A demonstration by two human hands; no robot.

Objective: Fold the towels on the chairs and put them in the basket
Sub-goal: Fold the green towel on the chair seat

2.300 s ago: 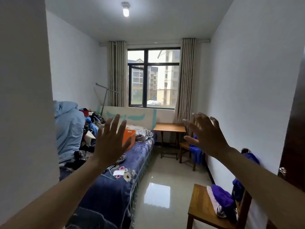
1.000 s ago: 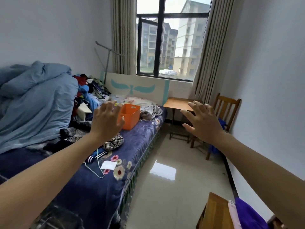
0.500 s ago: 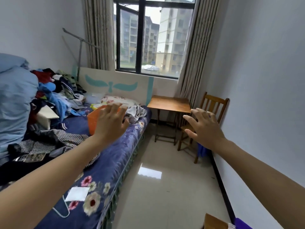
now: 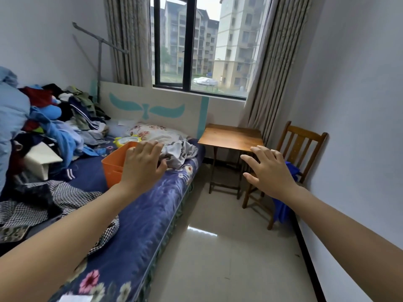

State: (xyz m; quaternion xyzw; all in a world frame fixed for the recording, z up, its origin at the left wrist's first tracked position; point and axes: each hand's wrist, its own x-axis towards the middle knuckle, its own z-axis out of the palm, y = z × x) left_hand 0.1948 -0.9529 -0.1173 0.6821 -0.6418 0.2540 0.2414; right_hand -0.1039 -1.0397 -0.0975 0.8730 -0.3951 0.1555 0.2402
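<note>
A blue towel (image 4: 283, 205) hangs over the seat of a wooden chair (image 4: 303, 140) against the right wall. An orange basket (image 4: 114, 165) stands on the bed (image 4: 139, 214), partly hidden behind my left hand. My left hand (image 4: 141, 166) is held out in the air in front of the basket, fingers straight, holding nothing. My right hand (image 4: 268, 171) is stretched forward with spread fingers, in front of the chair and short of it, also empty.
A small wooden table (image 4: 231, 137) stands between bed and chair under the window. A heap of clothes (image 4: 54, 118) and a grey crumpled garment (image 4: 178, 151) lie on the bed. Shiny tiled floor (image 4: 218, 247) runs between bed and right wall.
The view has advanced down the room toward the window; the far chair and basket are closer and larger. The near chair with the purple towel has dropped out of view. Both hands stay raised and empty.
</note>
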